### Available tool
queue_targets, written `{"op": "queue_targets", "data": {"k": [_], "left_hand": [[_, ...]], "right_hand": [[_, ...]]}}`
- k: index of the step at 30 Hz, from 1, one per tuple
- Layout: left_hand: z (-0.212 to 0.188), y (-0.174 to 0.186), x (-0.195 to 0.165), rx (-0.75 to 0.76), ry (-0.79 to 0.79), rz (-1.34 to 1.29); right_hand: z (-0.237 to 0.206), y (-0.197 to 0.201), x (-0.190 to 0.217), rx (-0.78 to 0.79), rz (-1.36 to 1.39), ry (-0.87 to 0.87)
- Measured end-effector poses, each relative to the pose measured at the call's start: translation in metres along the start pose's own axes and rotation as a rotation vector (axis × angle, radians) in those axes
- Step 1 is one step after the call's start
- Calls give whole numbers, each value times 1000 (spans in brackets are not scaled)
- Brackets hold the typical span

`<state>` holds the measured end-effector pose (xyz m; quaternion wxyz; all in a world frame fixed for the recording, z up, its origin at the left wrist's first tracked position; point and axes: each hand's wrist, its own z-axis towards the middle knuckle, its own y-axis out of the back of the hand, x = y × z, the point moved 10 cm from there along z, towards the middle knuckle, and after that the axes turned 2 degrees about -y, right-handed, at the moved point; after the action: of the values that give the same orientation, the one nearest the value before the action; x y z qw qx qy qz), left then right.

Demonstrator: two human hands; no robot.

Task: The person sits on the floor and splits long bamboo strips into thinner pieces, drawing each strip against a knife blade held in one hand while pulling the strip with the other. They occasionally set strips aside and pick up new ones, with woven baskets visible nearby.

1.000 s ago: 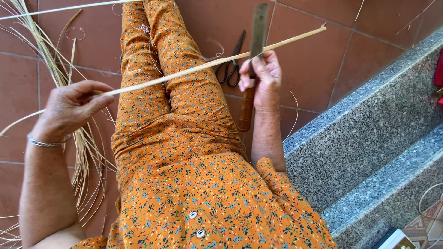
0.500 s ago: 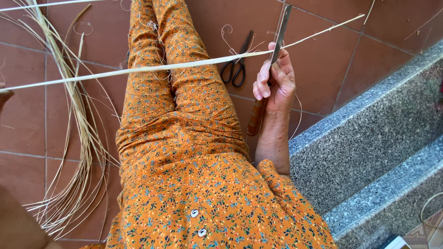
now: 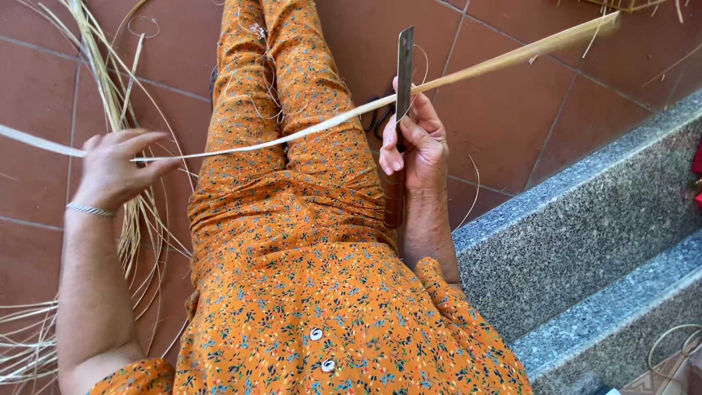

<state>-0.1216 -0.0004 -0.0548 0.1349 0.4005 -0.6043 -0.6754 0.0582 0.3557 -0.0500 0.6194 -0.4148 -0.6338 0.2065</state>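
A long pale bamboo strip runs across my lap from left to upper right. My left hand pinches it near its thin left end, and a silver bracelet circles that wrist. My right hand grips a knife with a flat metal blade that points up and a brown wooden handle that hangs below the palm. The blade lies against the strip where the strip passes my fingers. My legs in orange flowered cloth stretch out under the strip.
Bundles of thin pale strips lie on the red tiled floor at the left. Dark scissors lie on the floor behind my right hand. Grey stone steps rise at the right.
My left hand went out of view to the left along the strip and has come back in, gripping it nearer my legs. The right hand stays on the knife.
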Motion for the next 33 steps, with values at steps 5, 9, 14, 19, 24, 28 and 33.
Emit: {"op": "queue_targets", "data": {"k": [5, 9, 14, 19, 24, 28, 33], "left_hand": [[36, -10, -76, -144, -196, -385], [66, -26, -138, -138, -356, -637], [91, -41, -157, -37, -309, -893], [93, -77, -155, 267, -46, -1115], [91, -66, -172, 208, -183, -1102], [93, -62, -182, 122, -275, -1269], [96, -100, -171, 184, 63, -1643]], "right_hand": [[4, -13, -5, 58, 17, -13], [4, -25, -4, 162, 69, 1], [-3, -31, 4, 321, 207, -6], [-2, -19, -2, 328, 280, 17], [1, -16, -7, 351, 291, 29], [0, -20, -8, 369, 295, 16], [-3, -20, -10, 338, 291, 0]]}}
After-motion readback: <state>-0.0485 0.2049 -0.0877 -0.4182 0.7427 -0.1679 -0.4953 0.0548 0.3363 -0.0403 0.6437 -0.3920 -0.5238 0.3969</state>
